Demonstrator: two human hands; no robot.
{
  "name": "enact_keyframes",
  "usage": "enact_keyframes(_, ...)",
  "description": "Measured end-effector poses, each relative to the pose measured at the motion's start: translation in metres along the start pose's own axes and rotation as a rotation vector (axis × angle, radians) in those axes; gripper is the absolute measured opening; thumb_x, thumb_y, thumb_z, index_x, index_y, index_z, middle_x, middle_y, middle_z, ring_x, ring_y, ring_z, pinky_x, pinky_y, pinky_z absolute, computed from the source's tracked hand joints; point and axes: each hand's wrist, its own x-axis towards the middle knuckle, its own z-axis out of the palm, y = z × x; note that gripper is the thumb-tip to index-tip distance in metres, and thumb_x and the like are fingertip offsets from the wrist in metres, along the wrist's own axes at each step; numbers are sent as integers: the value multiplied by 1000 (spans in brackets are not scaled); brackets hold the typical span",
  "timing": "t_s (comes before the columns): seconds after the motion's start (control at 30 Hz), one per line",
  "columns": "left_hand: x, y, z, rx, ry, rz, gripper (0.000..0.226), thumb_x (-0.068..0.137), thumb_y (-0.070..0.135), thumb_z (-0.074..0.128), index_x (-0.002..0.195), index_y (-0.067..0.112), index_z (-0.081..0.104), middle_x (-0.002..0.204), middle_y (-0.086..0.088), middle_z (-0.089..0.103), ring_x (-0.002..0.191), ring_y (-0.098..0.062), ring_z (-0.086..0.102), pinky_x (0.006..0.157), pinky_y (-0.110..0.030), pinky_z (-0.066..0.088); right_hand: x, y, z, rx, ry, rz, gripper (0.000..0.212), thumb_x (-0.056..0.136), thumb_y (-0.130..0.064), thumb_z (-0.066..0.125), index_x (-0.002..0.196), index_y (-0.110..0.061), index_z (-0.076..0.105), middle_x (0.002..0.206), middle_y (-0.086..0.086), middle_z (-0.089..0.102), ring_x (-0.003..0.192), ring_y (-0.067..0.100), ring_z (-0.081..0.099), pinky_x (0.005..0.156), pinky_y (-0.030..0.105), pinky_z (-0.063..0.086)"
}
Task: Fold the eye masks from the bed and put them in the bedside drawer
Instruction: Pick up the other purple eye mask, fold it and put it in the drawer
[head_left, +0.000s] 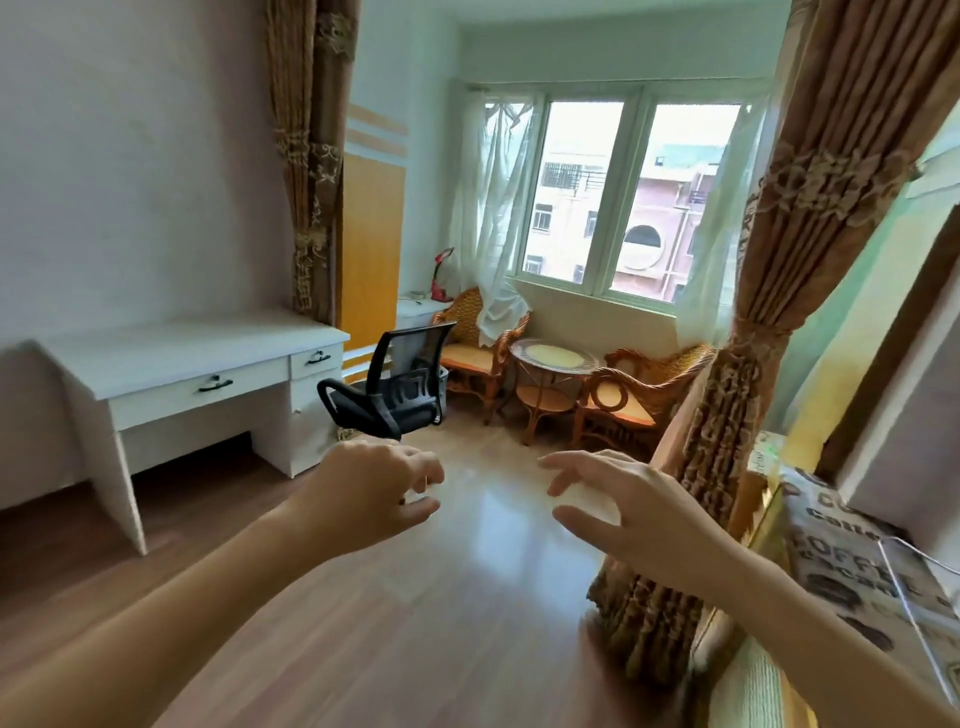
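Note:
Both my hands are held out over the wooden floor, and no eye mask shows clearly. My left hand (371, 496) has its fingers curled toward the thumb, with a small white bit at the fingertips. My right hand (618, 506) has its fingers spread, with a pale white patch between fingers and thumb. Motion blur and floor glare hide whether either patch is a held thing. A cabinet with a coffee-print cloth (862, 566) stands at the right edge. No drawer front is visible on it.
A white desk (171, 364) with drawers stands on the left, a black office chair (395, 389) beside it. Rattan chairs and a round table (553, 364) sit under the window. A tied brown curtain (711, 467) hangs close on my right.

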Motion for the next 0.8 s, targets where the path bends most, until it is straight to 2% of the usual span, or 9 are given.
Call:
enact_keyframes(0.17, 13, -46, 8, -15, -40, -118, 26, 86, 50, 54, 107, 36, 60, 92, 17, 66, 80, -1, 56, 70, -22, 38, 78, 8, 30, 39, -27, -112, 43, 89, -43, 57, 130, -44, 45, 108, -28, 61, 108, -2, 54, 95, 32, 47)
enact_keyframes(0.4, 14, -144, 32, 27, -112, -314, 29, 88, 52, 49, 112, 37, 56, 98, 16, 63, 91, -4, 57, 80, -24, 39, 207, -8, 77, 66, -95, -265, 41, 89, -39, 57, 129, -45, 46, 109, -27, 59, 105, -4, 50, 91, 24, 43)
enact_keyframes(0.57, 10, -231, 44, 54, -128, -422, 30, 88, 53, 47, 113, 38, 54, 100, 18, 62, 90, -1, 55, 81, -24, 40, 304, -46, 120, 128, -146, -366, 41, 90, -39, 56, 129, -45, 46, 107, -27, 60, 105, -4, 51, 89, 23, 44)
enact_keyframes(0.7, -3, -296, 44, 57, -100, -533, 27, 87, 52, 50, 108, 37, 57, 94, 19, 63, 83, 1, 55, 82, -26, 42, 370, -83, 158, 158, -180, -456, 36, 90, -40, 56, 124, -48, 48, 111, -28, 58, 102, -5, 53, 83, 16, 43)
enact_keyframes(0.8, -21, -335, 43, 90, -93, -607, 26, 86, 52, 50, 107, 38, 57, 93, 20, 63, 89, 0, 57, 80, -24, 40, 414, -116, 181, 208, -233, -532, 39, 89, -41, 56, 127, -45, 47, 109, -28, 58, 102, -4, 52, 87, 22, 45)
